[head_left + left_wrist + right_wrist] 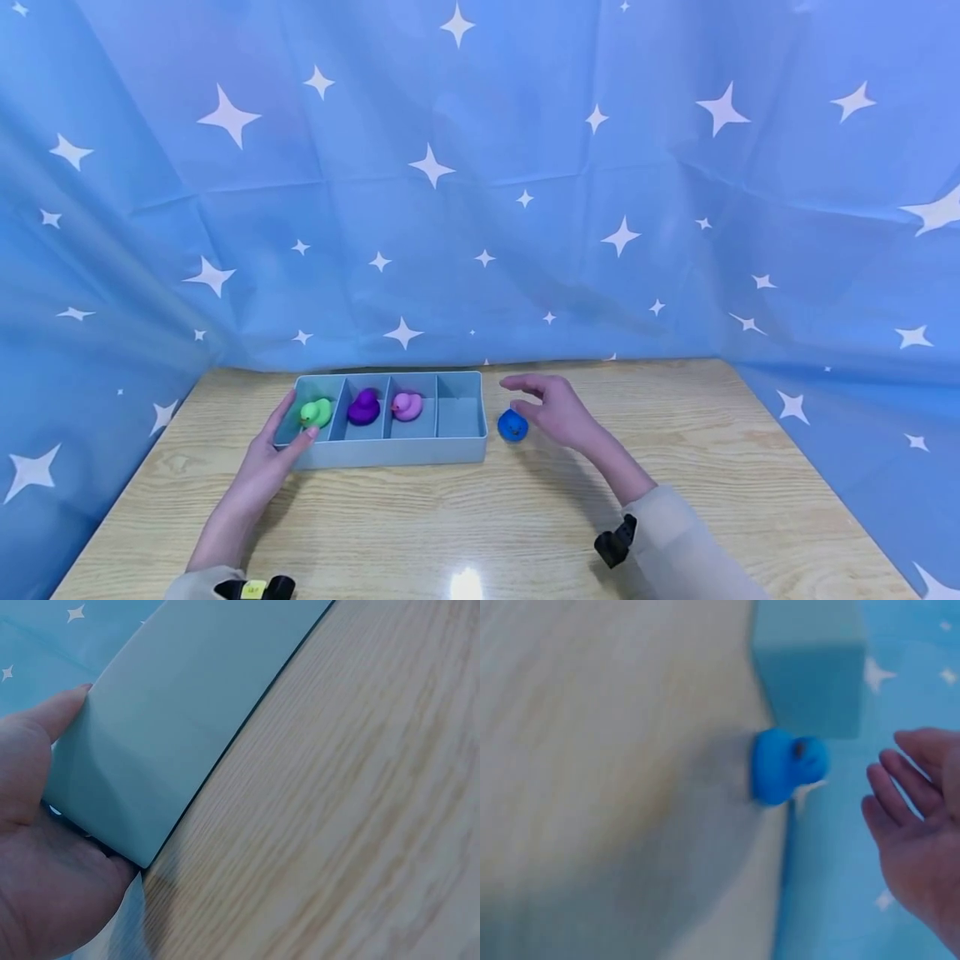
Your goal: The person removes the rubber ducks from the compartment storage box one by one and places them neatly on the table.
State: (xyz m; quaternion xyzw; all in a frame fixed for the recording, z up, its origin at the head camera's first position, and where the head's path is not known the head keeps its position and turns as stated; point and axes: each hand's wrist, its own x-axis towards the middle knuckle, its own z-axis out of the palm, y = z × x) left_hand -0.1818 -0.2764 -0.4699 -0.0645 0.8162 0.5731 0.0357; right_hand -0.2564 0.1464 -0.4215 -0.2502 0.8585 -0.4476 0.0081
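While the left hand (258, 471) holds the left end of the tray (390, 451), its thumb lies along the front corner and its fingers (281, 411) reach up the end wall; the left wrist view shows the palm (41, 892) pressed against that corner, with the thumb tip (71, 701) on the tray's side. The tray sits on the wooden table (480, 517) and has four compartments in a row. Counting from the held end, a green duck (317, 412) sits in the first, a dark purple duck (364, 407) in the second, and a pink duck (407, 405) in the third. A blue duck (513, 425) stands on the table just beside the tray's right end, apart from it. The right hand (558, 412) hovers just to the right of that duck, fingers (900, 795) spread and relaxed, gripping nothing and not touching the duck. A blue cloth with white stars (480, 167) hangs behind the tray and at both sides of the table.
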